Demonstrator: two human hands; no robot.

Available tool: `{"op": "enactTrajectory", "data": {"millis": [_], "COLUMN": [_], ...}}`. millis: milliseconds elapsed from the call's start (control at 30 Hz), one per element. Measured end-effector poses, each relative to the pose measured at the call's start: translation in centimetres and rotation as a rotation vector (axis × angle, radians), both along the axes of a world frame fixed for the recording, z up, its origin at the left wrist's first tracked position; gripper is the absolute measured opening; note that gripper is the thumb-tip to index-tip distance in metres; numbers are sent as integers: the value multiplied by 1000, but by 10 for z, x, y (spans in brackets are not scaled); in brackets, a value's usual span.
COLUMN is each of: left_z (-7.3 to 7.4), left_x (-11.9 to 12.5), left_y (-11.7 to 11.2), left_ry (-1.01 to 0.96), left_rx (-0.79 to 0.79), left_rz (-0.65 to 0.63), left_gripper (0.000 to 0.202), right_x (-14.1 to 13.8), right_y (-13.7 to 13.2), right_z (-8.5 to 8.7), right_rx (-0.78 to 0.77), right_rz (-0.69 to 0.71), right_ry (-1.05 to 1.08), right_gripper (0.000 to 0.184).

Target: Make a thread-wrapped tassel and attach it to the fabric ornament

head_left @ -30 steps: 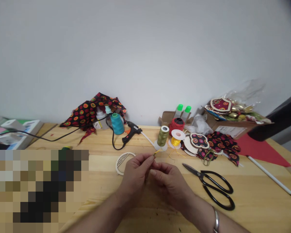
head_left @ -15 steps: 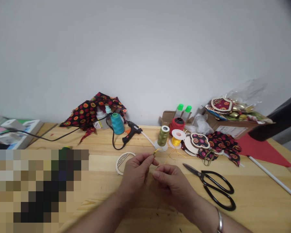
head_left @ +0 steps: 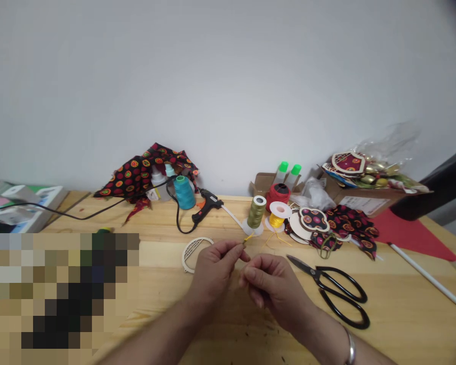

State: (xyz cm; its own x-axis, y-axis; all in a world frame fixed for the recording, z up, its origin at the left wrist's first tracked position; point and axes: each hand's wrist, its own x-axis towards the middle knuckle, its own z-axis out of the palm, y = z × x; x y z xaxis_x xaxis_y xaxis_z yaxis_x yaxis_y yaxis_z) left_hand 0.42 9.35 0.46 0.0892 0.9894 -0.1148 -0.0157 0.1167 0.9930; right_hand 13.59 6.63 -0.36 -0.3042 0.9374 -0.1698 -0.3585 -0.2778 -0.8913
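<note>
Thumb and forefinger of my left hand (head_left: pixel 222 263) pinch a thin yellow thread (head_left: pixel 249 237), with a dark greenish bit at the fingertips. My right hand (head_left: pixel 269 279) is close beside it, thumb pressed to the curled forefinger; whatever lies between these fingertips is too small to make out. Partly behind my left hand lies a round wooden frame (head_left: pixel 190 253) with a lattice. An olive thread spool (head_left: pixel 257 213) and a spool of yellow cord (head_left: pixel 277 219) stand just beyond my hands. Black-handled scissors (head_left: pixel 327 289) lie to the right of my right hand.
A glue gun (head_left: pixel 207 208), a teal thread cone (head_left: pixel 184 192) and patterned fabric (head_left: pixel 131 177) are at the back left. Further right are a red thread spool (head_left: pixel 278 196), flower-shaped pieces (head_left: pixel 313 219), a cardboard box (head_left: pixel 365 203) and a white stick (head_left: pixel 427 276). Pixelation covers the lower left.
My right hand has shifted slightly, its lower fingers now a little more spread below the pinch. My left hand keeps its pinch on the thread, almost unmoved.
</note>
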Motion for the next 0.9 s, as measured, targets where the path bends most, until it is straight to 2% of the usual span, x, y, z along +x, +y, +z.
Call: {"op": "enactTrajectory", "data": {"millis": [200, 333, 433, 600, 700, 800, 900], "left_z": [3, 2, 2, 3, 2, -4, -11], "left_x": [0, 0, -2, -3, -4, -3, -3], "left_y": [-2, 0, 2, 4, 4, 5, 6], "left_ry": [77, 161, 186, 217, 199, 158, 127], "left_rx": [22, 40, 68, 108, 78, 6, -62], "left_rz": [-1, 54, 85, 60, 7, -38, -62], "left_gripper": [22, 25, 24, 19, 19, 23, 29], "right_x": [-3, -6, -5, 5, 11, 13, 13], "right_y": [1, 0, -5, -10, -8, -7, -6], "right_z": [5, 2, -1, 3, 3, -2, -9], "right_rx": [-55, 7, 233, 902, 1200, 1322, 1340], "right_rz": [-2, 2, -3, -21, -13, 25, 66], "right_ry": [-47, -244, -479, -938, -1129, -1230, -1295], "right_gripper": [25, 20, 18, 23, 17, 16, 15]}}
